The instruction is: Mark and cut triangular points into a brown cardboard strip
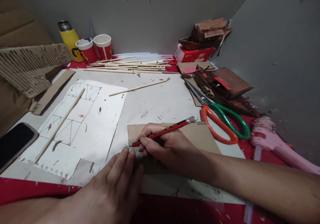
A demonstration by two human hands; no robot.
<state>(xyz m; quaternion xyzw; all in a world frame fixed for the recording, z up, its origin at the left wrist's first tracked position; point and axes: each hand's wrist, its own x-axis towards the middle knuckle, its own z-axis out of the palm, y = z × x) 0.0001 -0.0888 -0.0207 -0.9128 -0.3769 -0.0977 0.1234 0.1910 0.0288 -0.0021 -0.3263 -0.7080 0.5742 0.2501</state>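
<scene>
The right hand [172, 147] holds a red and black pencil [162, 131] at a slant, its grip closed on the shaft and the point down near the left edge of a brown cardboard piece [200, 137]. The left hand [112, 180] lies just beside it, fingers close together, 2 fingertips pressing on a small pale strip [138, 151] at that same edge; whether its grip is clamped on anything I cannot tell, since its underside is hidden. The cardboard piece lies in front of the person, on the pale covering over the red counter [25, 187], partly under the right hand. To the left, 1 wooden stick [60, 125] lies across a white sheet [105, 117] with 2 drawn line figures, and a dark phone [17, 144] sits beside the sheet. To the right are scissors [205, 100] with 1 orange and 1 green handle, and a pink glue gun [272, 140]. Toward the back, a yellow bottle [70, 39] and 2 red and white cups [103, 47] stand left of a spread of thin sticks [140, 66].
</scene>
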